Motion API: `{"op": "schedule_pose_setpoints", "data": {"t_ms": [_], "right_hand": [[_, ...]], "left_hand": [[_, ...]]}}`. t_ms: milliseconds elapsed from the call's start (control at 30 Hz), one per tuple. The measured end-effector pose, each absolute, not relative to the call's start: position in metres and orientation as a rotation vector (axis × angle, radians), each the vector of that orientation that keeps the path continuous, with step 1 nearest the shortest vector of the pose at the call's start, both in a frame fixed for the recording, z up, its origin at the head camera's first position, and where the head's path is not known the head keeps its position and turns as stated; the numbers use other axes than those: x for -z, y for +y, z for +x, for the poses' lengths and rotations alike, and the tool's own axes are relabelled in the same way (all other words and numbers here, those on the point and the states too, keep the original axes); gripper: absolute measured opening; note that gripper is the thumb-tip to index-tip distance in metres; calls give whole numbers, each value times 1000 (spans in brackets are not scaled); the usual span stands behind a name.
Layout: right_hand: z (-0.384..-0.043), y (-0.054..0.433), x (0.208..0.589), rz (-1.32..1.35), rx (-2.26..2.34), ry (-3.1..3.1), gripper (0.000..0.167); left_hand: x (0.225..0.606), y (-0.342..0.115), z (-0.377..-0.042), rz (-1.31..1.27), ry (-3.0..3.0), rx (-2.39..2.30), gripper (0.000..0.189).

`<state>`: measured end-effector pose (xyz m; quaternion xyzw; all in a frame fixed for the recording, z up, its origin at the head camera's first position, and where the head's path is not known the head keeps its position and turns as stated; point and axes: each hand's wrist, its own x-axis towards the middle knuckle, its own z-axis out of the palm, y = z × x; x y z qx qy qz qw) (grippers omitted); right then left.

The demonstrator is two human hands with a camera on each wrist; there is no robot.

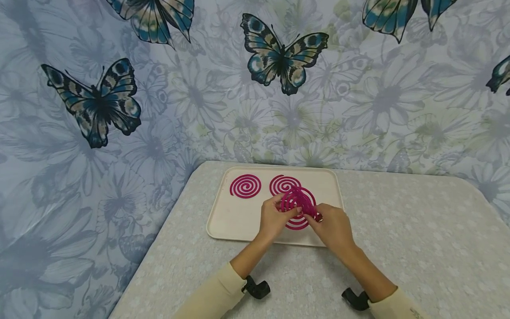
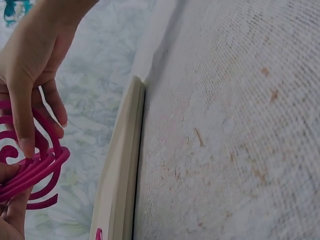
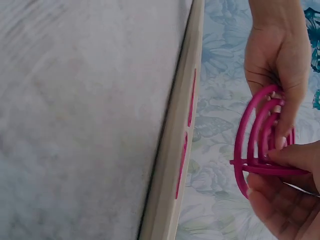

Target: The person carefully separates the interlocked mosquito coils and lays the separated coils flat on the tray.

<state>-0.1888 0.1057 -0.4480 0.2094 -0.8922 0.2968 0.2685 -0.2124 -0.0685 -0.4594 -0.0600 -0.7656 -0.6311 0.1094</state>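
Both hands are together above the right half of a cream tray (image 1: 239, 221), holding a magenta mosquito coil bundle (image 1: 307, 201) whose spiral rings cross at different angles. My left hand (image 1: 274, 218) pinches its left side between thumb and fingers. On the other side my right hand (image 1: 334, 225) grips the lower right edge. In the left wrist view the right hand (image 2: 32, 60) reaches in from the top toward the coil bundle (image 2: 42, 170). How many coils are held cannot be told. One flat coil (image 1: 245, 186) lies at the tray's back left, another coil (image 1: 280, 181) beside it, and a third coil (image 1: 297, 224) shows partly beneath the hands.
The tray lies on a table with a pale patterned cloth (image 1: 410, 230). Behind and to the left hangs a floral wall covering with butterflies (image 1: 283, 57). Black curved wrist mounts (image 1: 258, 289) stick out from both sleeves.
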Motion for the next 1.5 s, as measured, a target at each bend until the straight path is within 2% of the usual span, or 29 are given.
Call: {"op": "schedule_pose_setpoints", "data": {"t_ms": [367, 800, 1100, 1267, 1500], "right_hand": [[-187, 99, 452, 703, -528, -2175, 19], [-195, 114, 445, 526, -1181, -2194, 11], [-203, 133, 434, 508, -1437, -2340, 18], [-205, 142, 428, 387, -1743, -2366, 26], [-204, 137, 429, 422, -1619, -2365, 23]], "left_hand": [[455, -69, -212, -213, -2090, 2159, 41], [456, -76, -213, -197, -2083, 2207, 34], [439, -86, -210, -437, -2304, 2077, 25], [425, -91, -208, -419, -2313, 2033, 23], [440, -91, -216, -470, -2402, 1916, 22]]}}
